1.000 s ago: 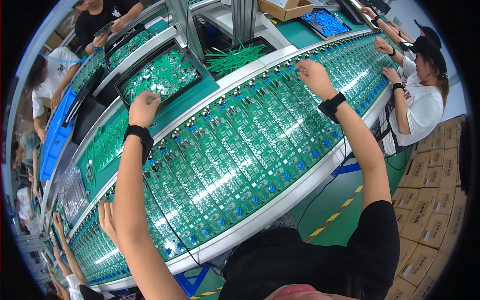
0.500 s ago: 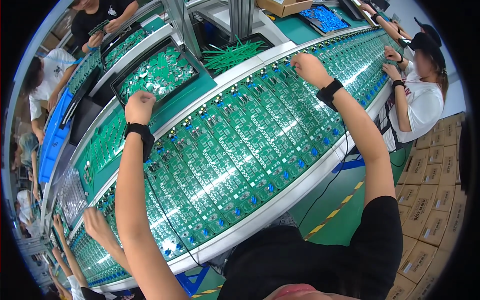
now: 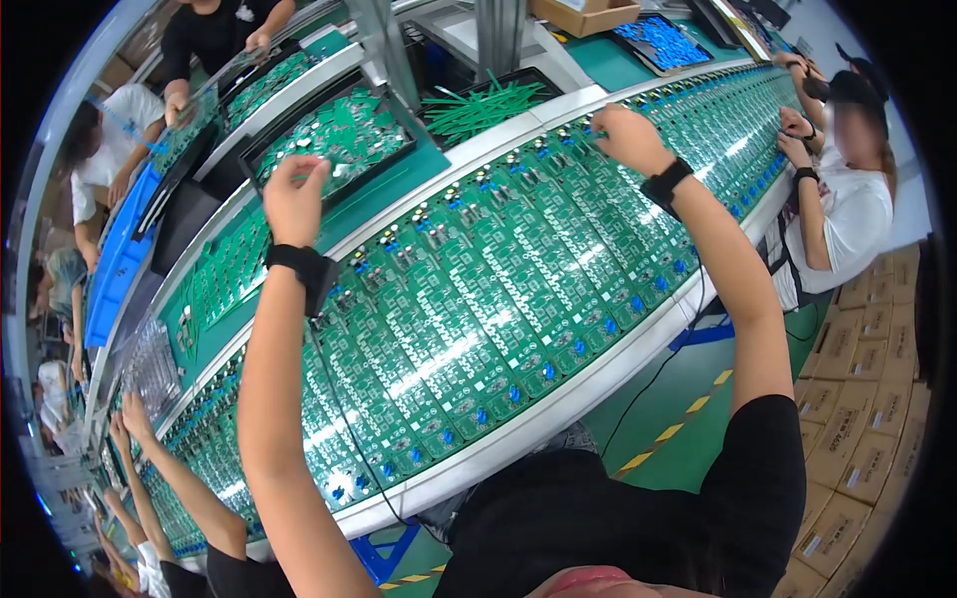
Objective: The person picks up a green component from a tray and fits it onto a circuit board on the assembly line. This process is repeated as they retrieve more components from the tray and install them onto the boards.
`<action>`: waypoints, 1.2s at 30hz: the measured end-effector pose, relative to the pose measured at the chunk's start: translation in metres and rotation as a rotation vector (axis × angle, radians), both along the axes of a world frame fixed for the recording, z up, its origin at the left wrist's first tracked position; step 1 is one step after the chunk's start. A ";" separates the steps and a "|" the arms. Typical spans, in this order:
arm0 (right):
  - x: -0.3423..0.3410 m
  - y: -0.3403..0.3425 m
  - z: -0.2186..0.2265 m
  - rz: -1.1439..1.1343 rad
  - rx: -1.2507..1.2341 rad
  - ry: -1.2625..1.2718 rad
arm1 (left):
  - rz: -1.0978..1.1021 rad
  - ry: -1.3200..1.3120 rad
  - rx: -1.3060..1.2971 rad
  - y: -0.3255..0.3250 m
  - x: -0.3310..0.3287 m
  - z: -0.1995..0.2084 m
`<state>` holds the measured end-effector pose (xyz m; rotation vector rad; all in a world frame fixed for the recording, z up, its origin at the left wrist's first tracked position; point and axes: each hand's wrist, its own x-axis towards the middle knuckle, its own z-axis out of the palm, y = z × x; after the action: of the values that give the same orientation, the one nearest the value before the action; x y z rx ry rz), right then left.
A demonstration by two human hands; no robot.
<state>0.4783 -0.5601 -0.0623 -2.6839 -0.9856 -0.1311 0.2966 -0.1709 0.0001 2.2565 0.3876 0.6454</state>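
Nearest, a dark sleeve (image 3: 758, 458) covers the person's upper right arm, and beyond it on the right a strip of yellow-and-black tape (image 3: 673, 436) crosses the green floor. A white rail (image 3: 503, 444) edges the near side of the bench. Beyond it lie the green circuit boards (image 3: 478, 299), side by side in a long row from near left to far right, blue parts (image 3: 514, 395) along their near ends. On the left, a co-worker's forearm (image 3: 189, 478) reaches over the row.

Toward the far ends of the boards, the right hand (image 3: 633, 138) hangs with its fingers curled down; whether it grasps anything I cannot tell. The left hand (image 3: 296, 197) is raised at the near edge of a black tray (image 3: 401, 125), thumb and fingertips drawn together; I cannot tell if something is between them. The tray holds a heap of small green-and-white pieces (image 3: 354, 130). Both wrists wear black bands.

Farther on, to the right of that tray, thin green strips (image 3: 488, 110) lie in another tray, and at the far right a tray is filled with blue pieces (image 3: 663, 45). A co-worker in a white shirt (image 3: 857, 229) stands on the right.
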 end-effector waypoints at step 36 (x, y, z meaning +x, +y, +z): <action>0.001 -0.070 0.001 -0.199 0.530 0.281 | -0.027 0.231 0.185 0.027 -0.006 -0.014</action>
<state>0.4795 -0.6300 -0.0613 -2.2236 -0.5077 -0.0429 0.2904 -0.1437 -0.0136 2.5185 0.4239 0.4223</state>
